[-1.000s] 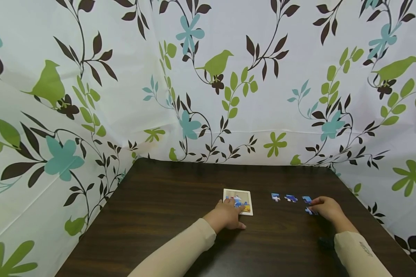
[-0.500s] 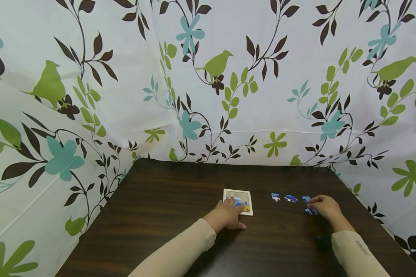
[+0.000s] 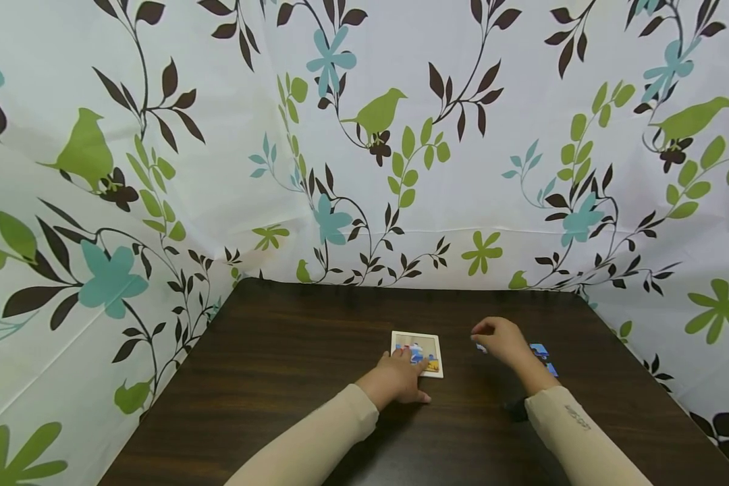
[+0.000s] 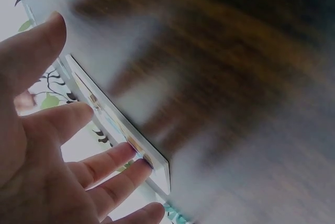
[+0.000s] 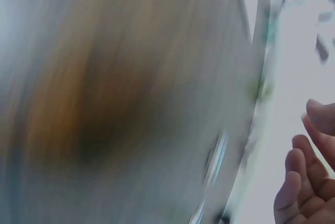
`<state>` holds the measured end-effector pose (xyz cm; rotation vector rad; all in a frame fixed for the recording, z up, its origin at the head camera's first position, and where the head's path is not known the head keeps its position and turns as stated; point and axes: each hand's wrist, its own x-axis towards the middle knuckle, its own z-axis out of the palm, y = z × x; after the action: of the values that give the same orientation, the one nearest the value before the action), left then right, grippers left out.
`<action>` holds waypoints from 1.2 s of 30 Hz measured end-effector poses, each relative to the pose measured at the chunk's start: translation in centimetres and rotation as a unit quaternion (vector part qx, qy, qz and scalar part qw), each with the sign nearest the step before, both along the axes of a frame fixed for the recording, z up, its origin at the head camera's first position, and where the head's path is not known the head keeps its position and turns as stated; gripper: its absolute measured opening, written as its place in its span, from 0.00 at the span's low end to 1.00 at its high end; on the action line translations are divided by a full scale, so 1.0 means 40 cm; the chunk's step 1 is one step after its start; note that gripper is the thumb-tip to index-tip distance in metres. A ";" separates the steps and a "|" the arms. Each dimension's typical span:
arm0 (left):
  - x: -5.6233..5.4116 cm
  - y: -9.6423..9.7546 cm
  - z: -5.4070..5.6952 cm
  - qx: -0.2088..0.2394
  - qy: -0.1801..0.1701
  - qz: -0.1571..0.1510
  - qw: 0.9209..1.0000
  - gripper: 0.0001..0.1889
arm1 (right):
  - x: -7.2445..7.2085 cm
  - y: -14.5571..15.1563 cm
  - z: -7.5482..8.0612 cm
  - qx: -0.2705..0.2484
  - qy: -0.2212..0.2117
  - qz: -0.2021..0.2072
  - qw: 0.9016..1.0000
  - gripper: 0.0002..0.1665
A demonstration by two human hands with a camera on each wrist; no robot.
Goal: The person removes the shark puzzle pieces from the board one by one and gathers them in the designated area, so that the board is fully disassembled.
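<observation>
While the puzzle (image 3: 425, 345) lies flat on the table, near its middle, the left hand (image 3: 396, 378) is right there on it, fingers spread and straight, tips reaching over the near-left part of the picture. Over on the left wrist view, it's the middle fingertips meeting the picture, the thumb standing well clear.

Just right of the puzzle, and apart from it, here's the right hand (image 3: 503, 341), fingers curled, thumb and forefinger close together at the tips; whether they pinch anything, I cannot tell. Right below those fingertips sits a small piece (image 3: 481, 348), mostly covered by the hand. Out past the right wrist, two blue pieces (image 3: 538, 349) show, one nearer the person than the other, both partly behind the arm.

Cream sleeves (image 3: 316, 432) run back from both hands, with a small dark mark on the right one. Beneath it all, the dark wood table (image 3: 291, 364), and behind that a white cloth (image 3: 219, 135) printed with green birds, brown leaves and blue flowers.
</observation>
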<state>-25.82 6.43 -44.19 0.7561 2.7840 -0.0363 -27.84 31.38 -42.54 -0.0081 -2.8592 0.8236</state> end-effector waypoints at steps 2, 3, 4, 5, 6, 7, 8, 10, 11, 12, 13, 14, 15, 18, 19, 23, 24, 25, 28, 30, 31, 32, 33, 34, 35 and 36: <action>0.001 0.000 0.001 0.002 -0.002 0.002 1.000 0.43 | -0.017 -0.063 -0.009 -0.014 -0.012 0.026 0.999 0.07; 0.001 0.000 0.000 0.001 -0.001 0.002 1.000 0.43 | -0.025 -0.092 -0.013 -0.019 -0.019 0.036 0.999 0.06; 0.002 0.000 0.000 -0.001 -0.002 0.001 1.000 0.43 | -0.032 -0.120 -0.019 -0.024 -0.027 0.043 0.998 0.06; 0.003 0.000 0.000 -0.003 -0.002 -0.001 1.000 0.43 | -0.037 -0.145 -0.024 -0.028 -0.035 0.051 0.998 0.06; 0.004 0.000 0.001 -0.007 -0.002 -0.003 1.000 0.43 | -0.042 -0.167 -0.030 -0.031 -0.044 0.052 0.997 0.05; 0.006 0.000 -0.001 -0.009 -0.003 -0.005 1.000 0.43 | -0.048 -0.186 -0.037 -0.033 -0.052 0.054 0.997 0.05; 0.008 -0.001 -0.001 -0.010 -0.005 -0.007 1.000 0.43 | -0.053 -0.202 -0.043 -0.034 -0.058 0.054 0.996 0.05; 0.012 -0.003 -0.001 -0.011 -0.013 -0.009 1.000 0.43 | -0.061 -0.227 -0.054 -0.042 -0.070 0.052 0.995 0.06; 0.014 -0.004 -0.001 -0.011 -0.016 -0.010 1.000 0.43 | -0.064 -0.235 -0.059 -0.045 -0.076 0.049 0.995 0.06; 0.016 -0.005 -0.001 -0.009 -0.018 -0.010 1.000 0.43 | -0.067 -0.241 -0.064 -0.048 -0.079 0.046 0.995 0.06; 0.017 -0.006 -0.001 -0.007 -0.021 -0.010 1.000 0.42 | -0.070 -0.247 -0.069 -0.050 -0.082 0.043 0.994 0.07; 0.017 -0.006 -0.002 -0.007 -0.022 -0.010 1.000 0.42 | -0.071 -0.252 -0.071 -0.052 -0.085 0.039 0.994 0.07; 0.017 -0.007 -0.003 -0.007 -0.023 -0.010 1.000 0.42 | -0.071 -0.257 -0.072 -0.054 -0.087 0.036 0.994 0.08; 0.015 -0.006 -0.003 -0.008 -0.016 -0.008 1.000 0.41 | -0.071 -0.267 -0.072 -0.049 -0.089 0.031 0.994 0.09; 0.015 -0.005 -0.003 -0.007 -0.014 -0.007 1.000 0.41 | -0.071 -0.271 -0.070 -0.048 -0.091 0.029 0.994 0.10; 0.013 -0.006 -0.001 -0.008 -0.006 -0.006 1.000 0.41 | -0.070 -0.281 -0.063 -0.040 -0.094 0.026 0.994 0.12; 0.012 -0.007 -0.001 -0.007 -0.005 -0.007 1.000 0.41 | -0.070 -0.282 -0.063 -0.038 -0.098 0.023 0.994 0.12; 0.012 -0.007 -0.001 -0.007 -0.005 -0.008 1.000 0.41 | -0.071 -0.284 -0.062 -0.037 -0.101 0.021 0.994 0.12; 0.010 -0.009 -0.005 -0.004 -0.005 -0.010 1.000 0.41 | -0.073 -0.286 -0.064 -0.037 -0.109 0.016 0.993 0.12; 0.009 -0.010 -0.007 -0.001 -0.005 -0.011 1.000 0.41 | -0.075 -0.286 -0.066 -0.041 -0.113 0.013 0.993 0.13; 0.009 -0.011 -0.009 0.000 -0.005 -0.011 1.000 0.41 | -0.075 -0.285 -0.067 -0.042 -0.114 0.012 0.993 0.13; 0.009 -0.011 -0.010 0.001 -0.004 -0.012 1.000 0.41 | -0.076 -0.285 -0.068 -0.043 -0.113 0.013 0.993 0.13; 0.009 -0.012 -0.012 0.001 -0.005 -0.012 1.000 0.40 | -0.076 -0.284 -0.068 -0.044 -0.113 0.012 0.993 0.14; 0.009 -0.012 -0.013 0.001 -0.005 -0.012 1.000 0.41 | -0.076 -0.284 -0.067 -0.046 -0.113 0.011 0.992 0.14; 0.010 -0.013 -0.014 0.001 -0.005 -0.012 1.000 0.40 | -0.076 -0.283 -0.067 -0.047 -0.113 0.010 0.992 0.14; 0.010 -0.013 -0.014 0.001 -0.006 -0.012 1.000 0.40 | -0.075 -0.283 -0.066 -0.049 -0.111 0.010 0.993 0.14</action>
<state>-25.43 5.91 -44.77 0.7872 2.7650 -0.0338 -30.84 20.06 -45.19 -0.0896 -3.0252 1.0265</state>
